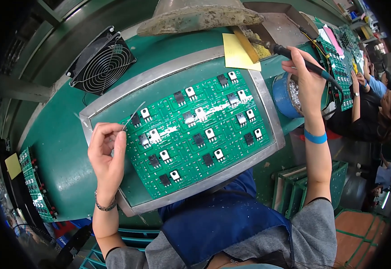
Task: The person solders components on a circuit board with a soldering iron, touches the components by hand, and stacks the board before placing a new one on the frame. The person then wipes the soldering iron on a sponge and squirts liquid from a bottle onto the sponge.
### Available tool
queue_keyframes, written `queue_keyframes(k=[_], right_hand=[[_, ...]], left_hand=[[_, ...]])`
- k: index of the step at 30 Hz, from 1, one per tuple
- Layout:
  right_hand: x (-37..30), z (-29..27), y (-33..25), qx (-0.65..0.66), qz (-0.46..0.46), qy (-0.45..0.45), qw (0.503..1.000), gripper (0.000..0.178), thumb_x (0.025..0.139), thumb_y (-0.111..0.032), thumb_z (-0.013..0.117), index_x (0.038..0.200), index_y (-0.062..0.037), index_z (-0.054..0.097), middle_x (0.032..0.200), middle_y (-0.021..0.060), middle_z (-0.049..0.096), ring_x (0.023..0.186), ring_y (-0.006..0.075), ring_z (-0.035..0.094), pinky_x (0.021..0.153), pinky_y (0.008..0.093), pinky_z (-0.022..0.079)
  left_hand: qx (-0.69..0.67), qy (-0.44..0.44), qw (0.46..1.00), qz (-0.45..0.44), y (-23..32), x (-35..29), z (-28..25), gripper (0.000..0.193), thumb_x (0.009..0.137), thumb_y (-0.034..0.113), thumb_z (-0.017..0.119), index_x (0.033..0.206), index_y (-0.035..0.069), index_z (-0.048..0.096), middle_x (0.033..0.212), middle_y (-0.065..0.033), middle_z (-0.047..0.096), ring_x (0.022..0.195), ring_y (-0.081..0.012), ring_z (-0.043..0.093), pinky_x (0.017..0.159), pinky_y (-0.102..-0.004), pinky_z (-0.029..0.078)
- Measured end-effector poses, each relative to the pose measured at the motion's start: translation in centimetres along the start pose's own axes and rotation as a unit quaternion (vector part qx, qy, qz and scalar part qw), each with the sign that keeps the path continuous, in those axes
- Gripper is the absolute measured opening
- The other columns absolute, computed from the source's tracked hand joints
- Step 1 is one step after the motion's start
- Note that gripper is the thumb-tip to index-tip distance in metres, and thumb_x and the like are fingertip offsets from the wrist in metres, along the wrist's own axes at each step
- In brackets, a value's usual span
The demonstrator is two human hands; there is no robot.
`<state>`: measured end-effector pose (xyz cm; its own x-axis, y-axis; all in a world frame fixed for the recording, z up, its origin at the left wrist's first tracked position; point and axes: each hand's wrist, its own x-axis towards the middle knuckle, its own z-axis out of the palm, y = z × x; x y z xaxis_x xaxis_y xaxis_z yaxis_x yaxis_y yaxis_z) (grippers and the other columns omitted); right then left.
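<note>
A large green circuit board [184, 143], carrying pairs of black and silver-faced three-legged components, lies inside a metal-edged frame [182, 66] on the bench. At its left edge, my left hand [108, 150] is closed, pinching a thin strand of solder wire [137, 110] between thumb and forefinger. The wire's end sticks up over the upper left of the board. My right hand [307, 76] grips a black soldering iron [310, 66] at the upper right. Its tip points left, beside a wooden strip [246, 46] and yellow crumbly material [258, 43].
A black fan [103, 62] stands at the upper left, near a worn hood [200, 20]. Yellow paper [239, 56] lies on the frame's top right corner. A blue round container [287, 96] sits right of the frame. More boards [36, 188] stand far left. Other people [386, 107] work at right.
</note>
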<state>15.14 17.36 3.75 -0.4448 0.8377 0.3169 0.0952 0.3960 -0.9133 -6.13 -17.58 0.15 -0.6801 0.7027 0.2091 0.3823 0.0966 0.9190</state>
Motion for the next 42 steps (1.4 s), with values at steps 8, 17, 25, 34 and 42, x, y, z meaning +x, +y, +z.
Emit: queue_keyframes(k=[8, 17, 25, 34, 42], right_hand=[[0.7, -1.6, -0.8, -0.247, -0.271, -0.098, 0.925, 0.023, 0.087, -0.005, 0.064, 0.109, 0.0001, 0.066, 0.101, 0.0112, 0.065, 0.09, 0.0177, 0.064, 0.077, 0.0259, 0.05], [-1.7, -4.3, -3.9, -0.187, -0.154, -0.068, 0.968, 0.021, 0.087, -0.001, 0.06, 0.108, 0.0043, 0.062, 0.096, 0.0108, 0.064, 0.089, 0.0155, 0.063, 0.079, 0.0258, 0.051], [5.9, -9.0, 2.9, 0.421, 0.134, 0.062, 0.895, 0.038, 0.095, -0.015, 0.051, 0.116, 0.0148, 0.043, 0.125, 0.0293, 0.046, 0.118, 0.039, 0.05, 0.105, 0.0455, 0.043], [10.3, -7.5, 7.1, 0.497, 0.197, 0.224, 0.815, 0.045, 0.096, -0.019, 0.044, 0.12, 0.0186, 0.033, 0.122, 0.0295, 0.041, 0.108, 0.0379, 0.051, 0.095, 0.0418, 0.054], [5.2, -1.6, -1.7, 0.033, 0.146, -0.179, 0.972, 0.03, 0.093, -0.03, 0.059, 0.107, -0.0046, 0.066, 0.078, 0.001, 0.063, 0.066, 0.0109, 0.058, 0.057, 0.0201, 0.045]], left_hand=[[0.04, 0.061, 0.997, -0.013, -1.4, 0.2, 0.1, 0.007, 0.09, 0.002, 0.058, 0.096, -0.002, 0.058, 0.099, -0.0042, 0.051, 0.079, -0.0077, 0.052, 0.064, -0.0196, 0.045], [0.117, 0.092, 0.989, -0.025, -2.3, 0.2, 0.1, 0.009, 0.093, 0.006, 0.056, 0.098, 0.0, 0.057, 0.113, -0.0059, 0.051, 0.102, -0.0114, 0.05, 0.073, -0.0202, 0.044], [0.092, 0.082, 0.992, -0.003, -2.6, 0.3, 0.9, 0.007, 0.092, 0.007, 0.056, 0.096, 0.001, 0.058, 0.11, -0.005, 0.052, 0.094, -0.0086, 0.051, 0.062, -0.0177, 0.043], [0.062, 0.072, 0.995, -0.01, -2.5, 0.1, 0.8, 0.007, 0.092, 0.007, 0.057, 0.095, 0.001, 0.058, 0.108, -0.0044, 0.051, 0.094, -0.0076, 0.051, 0.063, -0.0183, 0.043], [0.057, 0.066, 0.996, -0.009, -2.8, -0.1, 0.5, 0.006, 0.092, 0.006, 0.057, 0.094, 0.001, 0.058, 0.108, -0.0042, 0.051, 0.091, -0.0077, 0.051, 0.063, -0.018, 0.043]])
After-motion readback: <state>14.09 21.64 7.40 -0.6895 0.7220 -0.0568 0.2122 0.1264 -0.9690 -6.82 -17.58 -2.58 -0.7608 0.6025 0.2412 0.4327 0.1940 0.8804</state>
